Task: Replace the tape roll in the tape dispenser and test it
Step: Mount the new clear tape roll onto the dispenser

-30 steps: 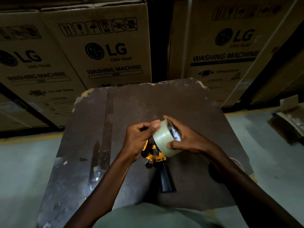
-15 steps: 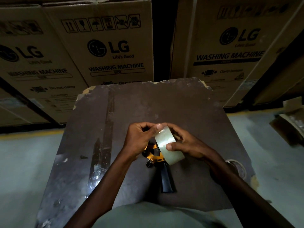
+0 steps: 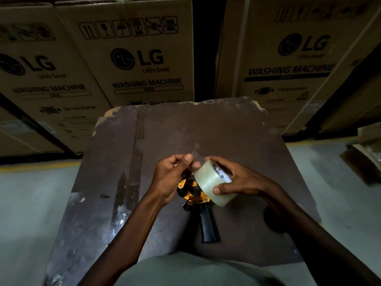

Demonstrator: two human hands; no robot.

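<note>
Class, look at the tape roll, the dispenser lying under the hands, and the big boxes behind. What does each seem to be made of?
Tape roll: clear, glossy plastic film; it looks milky and translucent, and a see-through strip is peeled from it.
Dispenser: yellow painted frame, probably metal, with visible fasteners; its black handle looks like matte plastic or rubber.
Boxes: brown matte cardboard with black print.

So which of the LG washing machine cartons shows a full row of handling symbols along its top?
The middle carton, straight behind the table's far left corner. Its six boxed symbols read clearly; the right carton's are blurred.
</note>
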